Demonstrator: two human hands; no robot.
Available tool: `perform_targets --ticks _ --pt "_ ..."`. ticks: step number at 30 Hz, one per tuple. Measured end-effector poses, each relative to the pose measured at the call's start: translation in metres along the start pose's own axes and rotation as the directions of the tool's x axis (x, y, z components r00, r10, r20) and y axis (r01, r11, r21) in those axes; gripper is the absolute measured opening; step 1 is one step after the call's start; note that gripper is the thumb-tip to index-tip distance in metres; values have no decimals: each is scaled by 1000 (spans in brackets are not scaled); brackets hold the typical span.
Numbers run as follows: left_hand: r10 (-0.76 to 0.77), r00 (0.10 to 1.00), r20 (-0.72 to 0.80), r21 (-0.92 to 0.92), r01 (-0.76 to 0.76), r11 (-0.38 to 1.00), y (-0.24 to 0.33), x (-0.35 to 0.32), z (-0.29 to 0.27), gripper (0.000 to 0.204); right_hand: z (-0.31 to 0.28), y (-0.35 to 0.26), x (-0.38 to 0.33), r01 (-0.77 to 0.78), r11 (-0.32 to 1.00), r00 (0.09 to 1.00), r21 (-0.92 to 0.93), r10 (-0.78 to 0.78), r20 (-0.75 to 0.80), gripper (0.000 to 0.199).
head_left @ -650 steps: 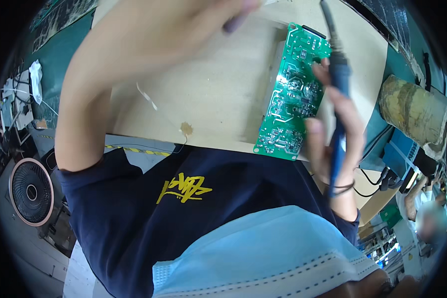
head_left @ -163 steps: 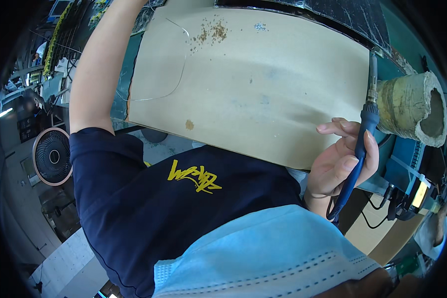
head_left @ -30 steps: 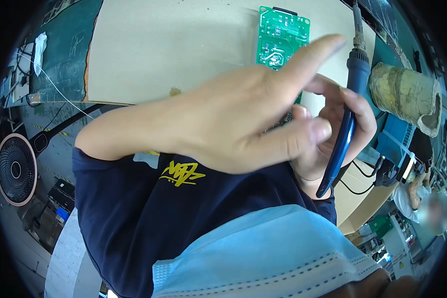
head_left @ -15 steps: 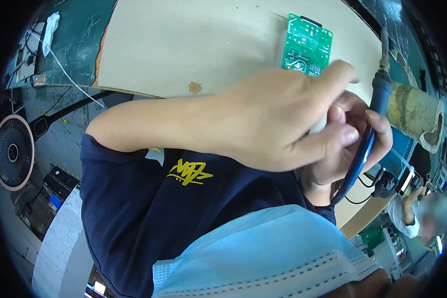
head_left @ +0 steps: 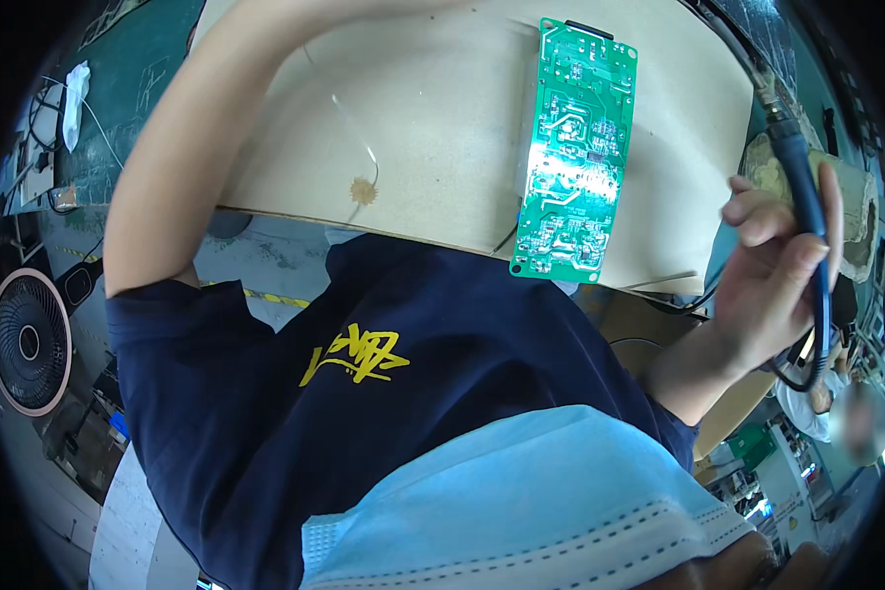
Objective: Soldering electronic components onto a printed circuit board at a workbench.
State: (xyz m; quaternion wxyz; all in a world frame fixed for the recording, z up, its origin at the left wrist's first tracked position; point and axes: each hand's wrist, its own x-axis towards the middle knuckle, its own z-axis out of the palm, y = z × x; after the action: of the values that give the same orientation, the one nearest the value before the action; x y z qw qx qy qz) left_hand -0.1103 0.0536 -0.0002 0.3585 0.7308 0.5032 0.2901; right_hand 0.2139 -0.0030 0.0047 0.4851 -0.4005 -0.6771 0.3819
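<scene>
In my right hand (head_left: 772,246) is a dark blue soldering iron (head_left: 803,182), its metal tip pointing up toward the far right and its cord looping below. My left forearm (head_left: 206,118) reaches across the far left of the table; the left hand lies past the top edge of the picture. A long green circuit board (head_left: 577,157) rests on the beige work surface (head_left: 442,128), solder side up, left of my right hand and touched by neither hand. A thin, pale, curved strand (head_left: 372,147) shows above a brown mark on the surface.
A ragged, pale yellowish roll (head_left: 846,197) stands beside the iron at right. A green mat (head_left: 118,108) with a crumpled white tissue (head_left: 75,103) lies at far left. A round fan (head_left: 29,339) stands lower left. Another person (head_left: 816,408) is at far right.
My hands, together before, have parted: the left swept up and out of view, the right moved right with the soldering iron. The whole circuit board now shows.
</scene>
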Motion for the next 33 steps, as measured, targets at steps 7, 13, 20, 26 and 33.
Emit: perform_targets --ticks 7,13,20,26,33 --pt "300 938 -174 240 -255 937 -40 48 21 15 -23 -12 48 -154 988 975 -21 156 158 55" --pt "25 978 -206 -96 -46 994 -65 41 30 10 36 31 45 -25 999 986 32 30 -164 52" --pt "80 987 -138 -135 -98 986 -71 22 9 9 85 45 23 62 991 998 -114 -63 0 50" --pt "31 990 -138 -104 -45 994 -70 11 3 13 101 46 14 -24 1000 998 5 24 -55 51" --pt "313 917 -248 52 -310 949 -83 26 13 14 87 47 18 -72 997 996 -38 69 -58 51"
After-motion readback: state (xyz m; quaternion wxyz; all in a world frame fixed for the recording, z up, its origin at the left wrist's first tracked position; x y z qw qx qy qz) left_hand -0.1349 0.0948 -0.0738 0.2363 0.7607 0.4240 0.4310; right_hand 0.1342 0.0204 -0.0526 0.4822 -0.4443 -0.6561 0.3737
